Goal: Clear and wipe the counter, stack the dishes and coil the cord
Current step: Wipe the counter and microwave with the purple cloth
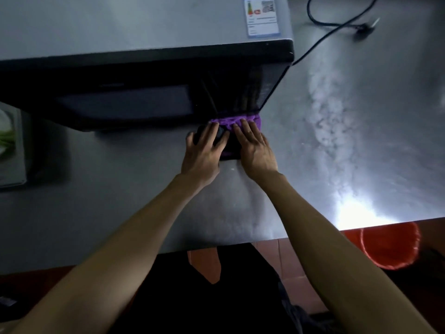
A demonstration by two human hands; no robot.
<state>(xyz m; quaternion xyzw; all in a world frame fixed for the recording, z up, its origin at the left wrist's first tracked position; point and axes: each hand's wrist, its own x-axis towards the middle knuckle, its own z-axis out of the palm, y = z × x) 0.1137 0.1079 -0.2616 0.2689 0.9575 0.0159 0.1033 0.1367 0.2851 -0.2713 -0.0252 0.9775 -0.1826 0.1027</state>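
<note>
A purple cloth (234,121) lies bunched on the steel counter (349,145) against the front right corner of a grey and black microwave (144,75). My left hand (204,153) and my right hand (255,148) both press flat on the cloth, fingers spread, pointing toward the microwave. Part of the cloth under my palms looks dark and shadowed. A black power cord (330,22) runs from behind the microwave and loops loosely over the counter at the far right, ending in a plug (366,27).
A pale board or tray with green and white food (9,141) sits at the left counter edge. Smeared wet streaks (337,121) cross the counter on the right. A red bucket (392,247) stands on the tiled floor below the counter's near edge.
</note>
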